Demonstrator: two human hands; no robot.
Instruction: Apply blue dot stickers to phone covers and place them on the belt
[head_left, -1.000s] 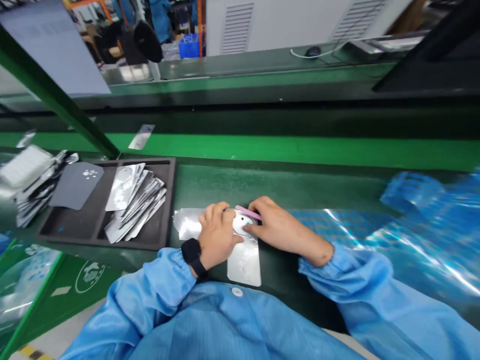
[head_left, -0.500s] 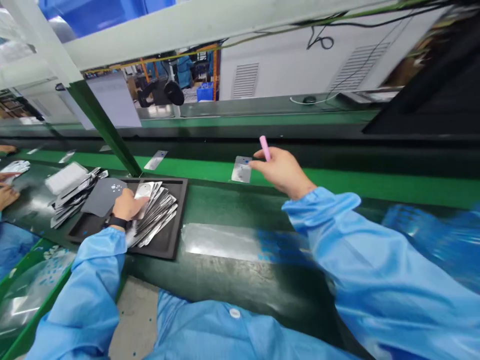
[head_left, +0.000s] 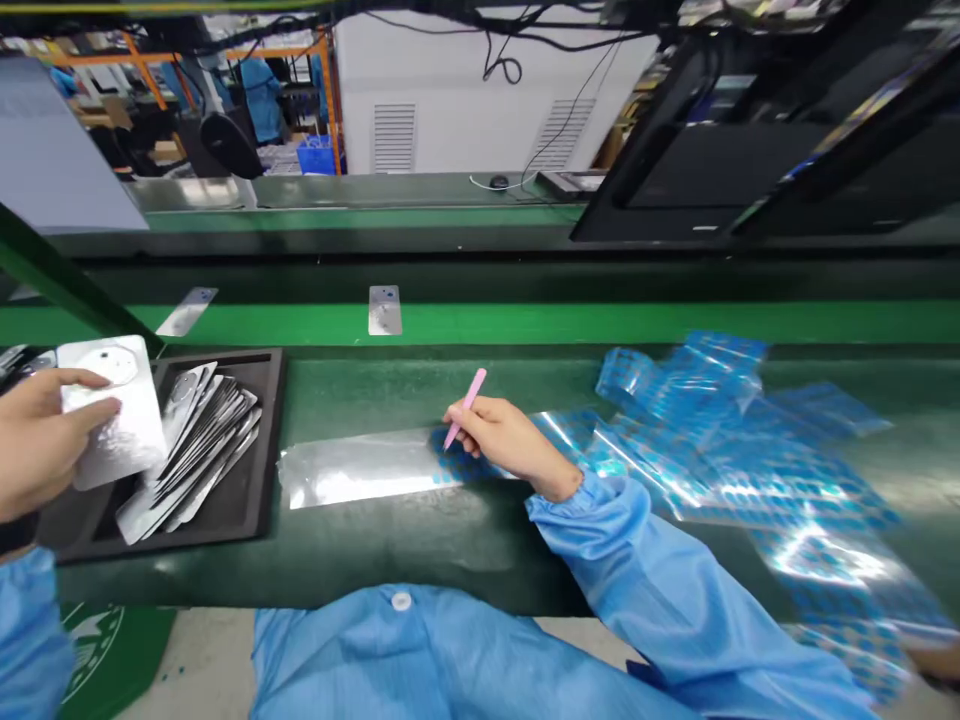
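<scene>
At the left edge my left hand pinches a silvery phone back cover with a round camera area, lifted above the black tray. A fanned pile of similar thin covers lies in that tray. My right hand grips slim pink tweezers, their tip pointing down at blue dots on a clear film strip. The strip lies flat on the green bench, its left part without dots. Whether the tip touches a dot is too small to tell.
A tangled heap of dotted blue film covers the bench's right side. Two silvery covers, one upright and one slanted, lie on the bright green belt. A green post stands behind the tray.
My left hand has lifted a cover from the tray pile. My right hand has come back from the cover on the belt to the film strip with the tweezers. The view has shifted right.
</scene>
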